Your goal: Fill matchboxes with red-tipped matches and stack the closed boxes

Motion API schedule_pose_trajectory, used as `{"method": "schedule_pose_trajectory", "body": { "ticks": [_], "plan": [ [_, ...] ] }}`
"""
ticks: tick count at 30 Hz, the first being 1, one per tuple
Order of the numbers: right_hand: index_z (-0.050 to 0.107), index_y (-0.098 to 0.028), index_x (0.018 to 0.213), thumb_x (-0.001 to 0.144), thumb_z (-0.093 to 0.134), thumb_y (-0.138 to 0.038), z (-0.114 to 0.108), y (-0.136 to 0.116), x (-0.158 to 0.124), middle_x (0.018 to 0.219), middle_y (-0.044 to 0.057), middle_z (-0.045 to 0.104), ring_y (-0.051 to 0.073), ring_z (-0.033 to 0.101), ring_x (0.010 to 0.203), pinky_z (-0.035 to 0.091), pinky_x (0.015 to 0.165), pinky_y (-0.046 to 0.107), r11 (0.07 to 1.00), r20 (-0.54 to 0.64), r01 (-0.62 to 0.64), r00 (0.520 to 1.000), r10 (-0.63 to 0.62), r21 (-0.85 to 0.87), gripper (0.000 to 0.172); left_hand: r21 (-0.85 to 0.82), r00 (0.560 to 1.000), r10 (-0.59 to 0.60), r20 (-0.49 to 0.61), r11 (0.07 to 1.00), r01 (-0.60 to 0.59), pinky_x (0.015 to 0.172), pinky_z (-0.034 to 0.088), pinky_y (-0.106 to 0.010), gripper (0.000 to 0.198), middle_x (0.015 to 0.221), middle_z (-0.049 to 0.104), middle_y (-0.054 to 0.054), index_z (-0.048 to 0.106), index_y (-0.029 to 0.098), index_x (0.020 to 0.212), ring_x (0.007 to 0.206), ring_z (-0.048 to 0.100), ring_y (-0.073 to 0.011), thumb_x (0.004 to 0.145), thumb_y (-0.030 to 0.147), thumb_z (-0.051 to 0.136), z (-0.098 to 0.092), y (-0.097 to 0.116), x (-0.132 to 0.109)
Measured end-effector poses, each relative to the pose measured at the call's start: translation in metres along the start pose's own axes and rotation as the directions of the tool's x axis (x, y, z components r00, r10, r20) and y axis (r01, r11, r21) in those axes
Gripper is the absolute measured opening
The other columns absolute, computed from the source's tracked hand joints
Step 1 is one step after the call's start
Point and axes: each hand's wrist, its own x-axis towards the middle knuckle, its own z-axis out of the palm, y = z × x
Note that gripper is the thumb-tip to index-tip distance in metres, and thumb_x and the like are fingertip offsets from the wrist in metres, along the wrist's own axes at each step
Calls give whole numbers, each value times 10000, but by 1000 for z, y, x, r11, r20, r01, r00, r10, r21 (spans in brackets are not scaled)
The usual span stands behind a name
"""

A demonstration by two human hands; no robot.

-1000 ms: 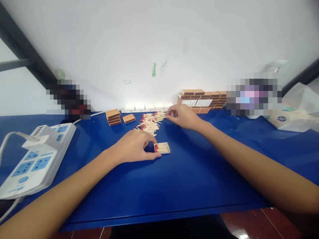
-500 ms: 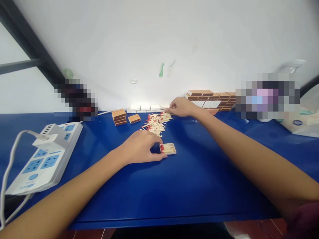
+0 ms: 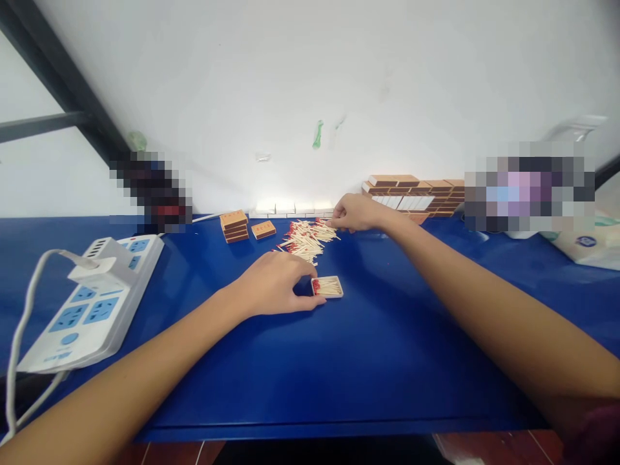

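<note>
My left hand [image 3: 276, 284] pinches the left end of a small open matchbox tray [image 3: 328, 287] that lies flat on the blue table [image 3: 339, 361] and holds red-tipped matches. Just behind it spreads a loose pile of matches [image 3: 307, 236]. My right hand [image 3: 356, 213] reaches to the far right edge of that pile, fingers curled together in a pinch at the matches; what they hold is too small to make out.
A white power strip [image 3: 92, 303] with a plug and cord lies at the left. Small stacks of matchbox sleeves [image 3: 235, 226] sit behind the pile, white trays [image 3: 290, 209] line the wall, and a larger stack of boxes [image 3: 416, 194] stands at the right. A plastic bag [image 3: 591, 242] lies far right.
My right hand went from the pile's edge back toward the white trays, then returned to the pile's right edge. My left hand stayed on the tray. The camera view drifted slightly.
</note>
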Motion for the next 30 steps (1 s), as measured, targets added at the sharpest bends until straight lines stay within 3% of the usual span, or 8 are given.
{"method": "schedule_pose_trajectory", "body": {
  "ticks": [5,10,15,18,24,30],
  "plan": [
    [743,-128,767,848,685,-274,1,-1,1,673,87,715,166,628,653,431,656,300,999,-19,-7,1000,6,-48,177,11,1000,0,3,1000,0,584,361,-281,326,709,670,8,762,196,964,622,594,-141,879,505,703,-1,1,0],
    [729,-153,724,822,689,-274,3,-2,3,738,94,734,185,633,713,426,675,321,993,-65,29,997,-37,-112,161,11,1000,6,-6,1000,-6,579,364,-283,325,716,677,4,763,200,954,616,592,-141,882,510,699,-1,0,-1],
    [668,-158,674,841,654,-264,5,6,-5,660,57,679,149,559,621,392,633,317,991,-51,88,994,-94,-99,198,26,1000,1,-4,1000,-1,594,379,-292,357,707,678,-3,764,192,991,623,605,-150,885,526,695,-2,0,-1],
    [633,-164,661,849,653,-285,2,14,-18,607,29,626,127,500,565,369,594,308,991,-37,114,992,-117,-68,225,26,1000,-13,4,1000,13,607,389,-294,363,719,681,-8,761,191,1014,635,609,-152,889,525,690,-3,-1,0],
    [674,-171,785,871,657,-384,-1,26,-58,694,33,663,138,542,611,376,602,296,994,-30,112,993,-112,2,230,48,1000,-19,-5,999,19,592,371,-295,366,702,659,-4,761,190,994,625,587,-148,900,532,670,-1,-3,0],
    [685,-208,827,920,618,-475,2,0,-108,657,-8,599,130,477,584,334,565,286,958,-14,247,969,-247,149,290,45,1000,-13,-28,999,15,572,339,-281,338,667,625,3,749,188,916,604,558,-137,895,516,671,-1,-4,0]
  ]
}}
